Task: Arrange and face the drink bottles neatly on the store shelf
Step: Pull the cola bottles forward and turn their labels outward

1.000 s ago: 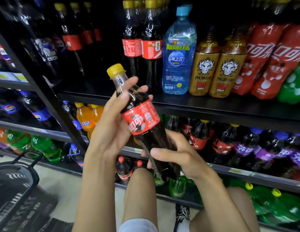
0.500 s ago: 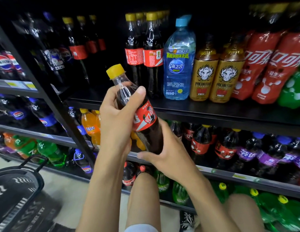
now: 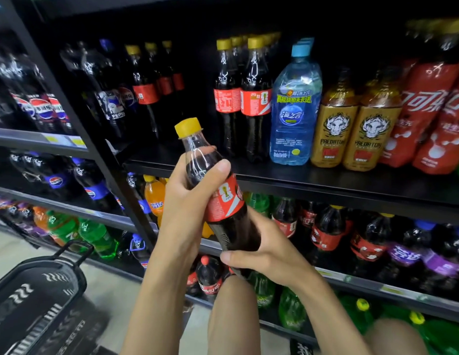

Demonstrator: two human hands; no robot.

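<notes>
1. I'm holding one cola bottle [image 3: 223, 201], dark soda with a red label and one yellow cap [image 3: 187, 127]. It's out in front of the shelf [image 3: 325, 184], not on it, and tilted so the cap leans up and to the left.
2. My left hand [image 3: 185, 208] is wrapped around the upper part. The thumb lies across the shoulder just above the label.
3. My right hand [image 3: 272, 257] grips the bottom end, fingers curled around the base. So that's two hands on one bottle.
4. On the shelf behind it there are two standing colas [image 3: 227, 98] at the front, side by side and upright. More yellow caps line up behind them, too dark to count.
5. Right of those is one blue water bottle [image 3: 295, 108], touching the nearer cola.
6. Next come two gold Predator bottles [image 3: 333, 124] at the front, with more behind that I can't count.
7. Then two big red-wrapped bottles [image 3: 423, 111], leaning left.
8. One black shopping basket [image 3: 44, 290] sits on the floor at lower left.
</notes>
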